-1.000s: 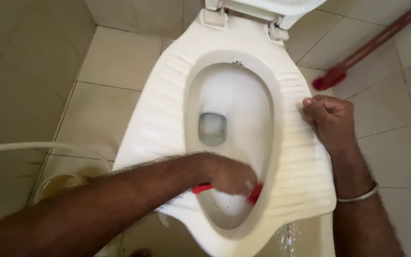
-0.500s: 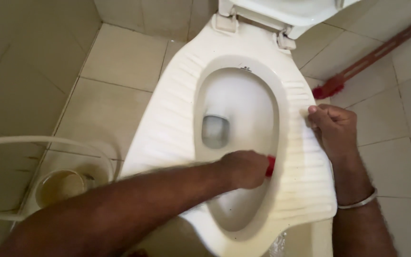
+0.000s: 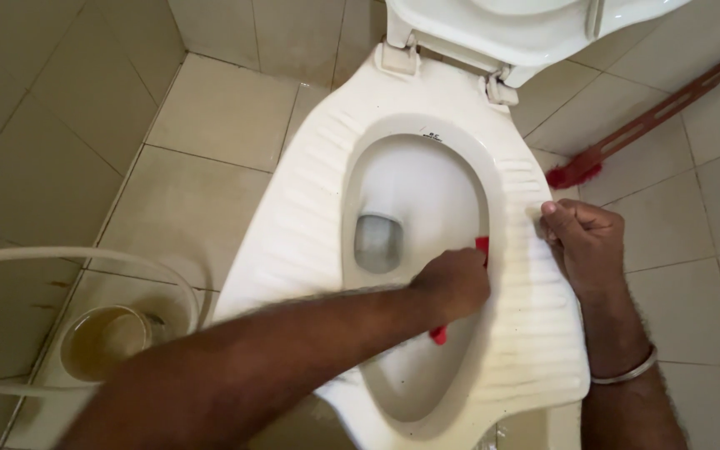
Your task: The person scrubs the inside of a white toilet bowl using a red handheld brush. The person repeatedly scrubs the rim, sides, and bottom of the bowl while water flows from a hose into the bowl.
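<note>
Two hands working: left hand (image 3: 453, 283), fingers gripping red brush (image 3: 482, 247), is scrubbing further up toilet bowl (image 3: 414, 187) right wall than before; right hand (image 3: 583, 237), fisted, is bracing on rim.

Soft, even, warm-tinted indoor light, faint shadows, mild glare on white ceramic, slight wide-angle bending at edges.

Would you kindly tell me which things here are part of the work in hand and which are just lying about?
In use:
left hand gripping the red brush
toilet bowl
right hand resting on the ribbed rim

Lying about:
red broom
hose
small bucket
</note>
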